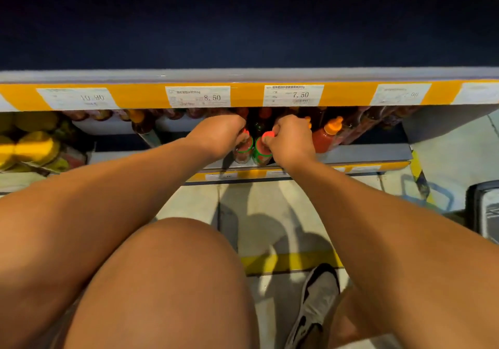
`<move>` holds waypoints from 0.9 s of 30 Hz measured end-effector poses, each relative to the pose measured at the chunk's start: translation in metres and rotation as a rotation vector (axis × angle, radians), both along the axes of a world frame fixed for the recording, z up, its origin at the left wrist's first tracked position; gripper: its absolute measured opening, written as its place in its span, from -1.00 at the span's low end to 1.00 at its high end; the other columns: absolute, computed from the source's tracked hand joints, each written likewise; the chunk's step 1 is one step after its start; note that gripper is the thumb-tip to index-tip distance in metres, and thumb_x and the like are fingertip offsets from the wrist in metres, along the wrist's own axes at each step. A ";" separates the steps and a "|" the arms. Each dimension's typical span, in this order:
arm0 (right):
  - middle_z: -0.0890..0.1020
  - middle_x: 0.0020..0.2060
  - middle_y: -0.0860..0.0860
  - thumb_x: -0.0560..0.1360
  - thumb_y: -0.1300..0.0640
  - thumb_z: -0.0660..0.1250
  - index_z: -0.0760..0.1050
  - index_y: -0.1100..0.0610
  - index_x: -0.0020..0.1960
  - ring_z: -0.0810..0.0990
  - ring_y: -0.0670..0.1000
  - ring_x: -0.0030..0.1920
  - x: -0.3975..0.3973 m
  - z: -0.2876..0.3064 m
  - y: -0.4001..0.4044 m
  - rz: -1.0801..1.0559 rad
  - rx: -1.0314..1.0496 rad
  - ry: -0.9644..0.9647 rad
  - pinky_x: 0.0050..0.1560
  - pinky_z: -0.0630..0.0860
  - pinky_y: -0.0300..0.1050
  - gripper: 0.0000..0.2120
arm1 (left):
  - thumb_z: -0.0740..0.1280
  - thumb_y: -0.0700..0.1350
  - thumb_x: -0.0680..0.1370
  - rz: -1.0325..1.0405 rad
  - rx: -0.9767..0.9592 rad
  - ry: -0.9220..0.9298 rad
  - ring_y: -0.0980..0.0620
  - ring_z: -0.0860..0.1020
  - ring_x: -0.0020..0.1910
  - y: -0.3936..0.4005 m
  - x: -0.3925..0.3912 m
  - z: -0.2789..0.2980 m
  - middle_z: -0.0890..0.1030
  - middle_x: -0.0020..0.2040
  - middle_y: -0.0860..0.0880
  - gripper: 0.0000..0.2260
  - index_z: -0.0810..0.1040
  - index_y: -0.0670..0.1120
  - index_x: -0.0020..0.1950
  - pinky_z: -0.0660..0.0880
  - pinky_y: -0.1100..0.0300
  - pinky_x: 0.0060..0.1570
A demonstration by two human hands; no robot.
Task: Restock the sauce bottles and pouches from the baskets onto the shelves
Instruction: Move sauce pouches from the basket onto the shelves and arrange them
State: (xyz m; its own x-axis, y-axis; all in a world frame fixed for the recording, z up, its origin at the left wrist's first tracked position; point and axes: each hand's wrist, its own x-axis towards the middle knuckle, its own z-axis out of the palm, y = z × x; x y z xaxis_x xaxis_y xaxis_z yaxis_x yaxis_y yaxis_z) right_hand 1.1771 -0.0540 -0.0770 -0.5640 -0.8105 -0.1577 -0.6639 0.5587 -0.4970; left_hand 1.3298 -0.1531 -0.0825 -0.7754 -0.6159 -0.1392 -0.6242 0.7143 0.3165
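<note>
Under the upper shelf edge with its price tags, most of the lower shelf is hidden from us; the back rows blur into dark shapes. Our left hand curls round the left bottle, covering its cap. Our right hand pinches the red cap of the right bottle. Both bottles stand at the shelf's front, just beside each other.

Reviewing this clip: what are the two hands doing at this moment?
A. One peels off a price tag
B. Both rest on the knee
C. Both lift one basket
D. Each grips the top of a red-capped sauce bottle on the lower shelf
D: the left hand and right hand each grip the top of a red-capped sauce bottle with a green band on the grey metal lower shelf.
</note>
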 end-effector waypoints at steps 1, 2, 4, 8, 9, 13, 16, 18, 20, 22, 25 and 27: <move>0.58 -0.33 0.07 0.47 0.18 0.48 0.46 0.13 -0.32 0.59 0.13 -0.26 0.000 -0.001 -0.002 0.005 0.001 0.007 -0.32 0.46 -0.06 -0.74 | 0.28 0.02 0.68 0.000 0.004 -0.005 -0.14 0.52 -0.21 -0.001 -0.002 -0.001 0.52 -0.22 -0.06 -0.77 0.47 -0.05 -0.13 0.33 0.06 -0.26; 0.59 -0.30 0.07 0.49 0.15 0.47 0.47 0.13 -0.31 0.59 0.13 -0.24 0.001 -0.003 -0.003 0.008 0.005 0.017 -0.28 0.50 -0.03 -0.74 | 0.28 0.02 0.68 0.000 0.002 -0.012 -0.14 0.52 -0.19 -0.001 -0.004 -0.002 0.55 -0.18 -0.09 -0.79 0.49 -0.06 -0.10 0.34 0.05 -0.25; 0.62 -0.23 0.10 0.53 0.07 0.48 0.52 0.15 -0.24 0.59 0.13 -0.19 0.000 -0.003 -0.005 0.008 0.013 0.032 -0.19 0.56 0.02 -0.75 | 0.28 0.03 0.67 0.005 0.010 -0.023 -0.13 0.54 -0.14 -0.003 -0.008 -0.002 0.59 -0.09 -0.11 -0.80 0.54 -0.07 -0.01 0.40 0.02 -0.22; 0.64 -0.17 0.09 0.54 -0.01 0.49 0.62 0.19 -0.07 0.62 0.11 -0.15 -0.002 -0.001 -0.006 0.021 0.017 0.022 -0.12 0.61 0.01 -0.76 | 0.28 0.05 0.65 0.024 0.051 -0.035 -0.10 0.58 -0.08 -0.005 -0.011 -0.002 0.63 -0.01 -0.08 -0.81 0.57 -0.05 0.10 0.52 -0.01 -0.15; 0.65 -0.15 0.09 0.54 0.02 0.49 0.62 0.19 -0.03 0.63 0.10 -0.14 -0.002 0.000 -0.007 0.030 0.025 0.015 -0.09 0.63 0.02 -0.78 | 0.28 0.03 0.65 0.024 0.044 -0.037 -0.10 0.57 -0.09 -0.006 -0.011 -0.002 0.63 -0.01 -0.09 -0.82 0.58 -0.05 0.10 0.50 0.01 -0.17; 0.64 -0.08 0.11 0.52 0.20 0.42 0.63 0.18 0.02 0.61 0.12 -0.08 -0.003 0.003 -0.009 0.094 0.101 0.027 -0.01 0.66 0.09 -0.90 | 0.28 0.01 0.66 0.044 0.017 -0.049 -0.13 0.57 -0.05 -0.008 -0.008 -0.007 0.62 0.03 -0.10 -0.82 0.58 -0.05 0.14 0.54 -0.03 -0.13; 0.64 -0.03 0.13 0.55 0.22 0.40 0.63 0.19 0.05 0.60 0.14 -0.03 -0.004 0.003 -0.009 0.114 0.114 0.070 0.06 0.64 0.10 -0.90 | 0.30 0.04 0.65 0.091 0.014 -0.029 -0.12 0.55 -0.09 -0.008 -0.007 -0.010 0.61 -0.05 -0.07 -0.81 0.58 -0.04 0.13 0.47 0.02 -0.19; 0.65 -0.02 0.12 0.57 0.23 0.41 0.64 0.19 0.07 0.61 0.14 -0.02 -0.004 0.002 -0.008 0.110 0.100 0.082 0.07 0.64 0.11 -0.90 | 0.31 0.05 0.64 0.110 0.012 -0.016 -0.11 0.54 -0.14 -0.007 -0.006 -0.012 0.59 -0.11 -0.07 -0.82 0.58 -0.04 0.08 0.43 0.05 -0.24; 0.65 0.00 0.13 0.58 0.23 0.41 0.65 0.20 0.10 0.62 0.14 -0.02 -0.004 0.001 -0.007 0.107 0.082 0.084 0.08 0.64 0.12 -0.89 | 0.33 0.06 0.64 0.140 0.022 -0.002 -0.09 0.52 -0.21 -0.006 -0.004 -0.014 0.55 -0.21 -0.06 -0.82 0.54 -0.03 -0.07 0.36 0.08 -0.34; 0.66 0.01 0.14 0.59 0.23 0.41 0.64 0.20 0.12 0.63 0.14 0.00 -0.004 0.001 -0.008 0.106 0.064 0.090 0.09 0.64 0.10 -0.87 | 0.34 0.06 0.64 0.183 0.037 0.013 -0.03 0.47 -0.31 -0.006 -0.003 -0.016 0.49 -0.31 -0.03 -0.73 0.43 0.01 -0.21 0.25 0.12 -0.42; 0.65 -0.01 0.13 0.60 0.20 0.41 0.64 0.20 0.11 0.63 0.13 -0.01 -0.003 0.001 -0.009 0.109 0.054 0.106 0.06 0.63 0.06 -0.88 | 0.34 0.08 0.64 0.212 0.058 0.025 0.01 0.45 -0.34 -0.006 -0.002 -0.017 0.48 -0.32 -0.03 -0.75 0.47 -0.01 -0.17 0.22 0.12 -0.44; 0.63 -0.06 0.12 0.61 0.19 0.40 0.63 0.20 0.05 0.61 0.12 -0.04 -0.001 0.001 -0.010 0.120 0.064 0.124 0.03 0.61 0.04 -0.92 | 0.33 0.10 0.64 0.215 0.062 0.020 0.00 0.46 -0.32 -0.006 -0.003 -0.016 0.50 -0.31 -0.04 -0.75 0.52 -0.04 -0.12 0.23 0.11 -0.43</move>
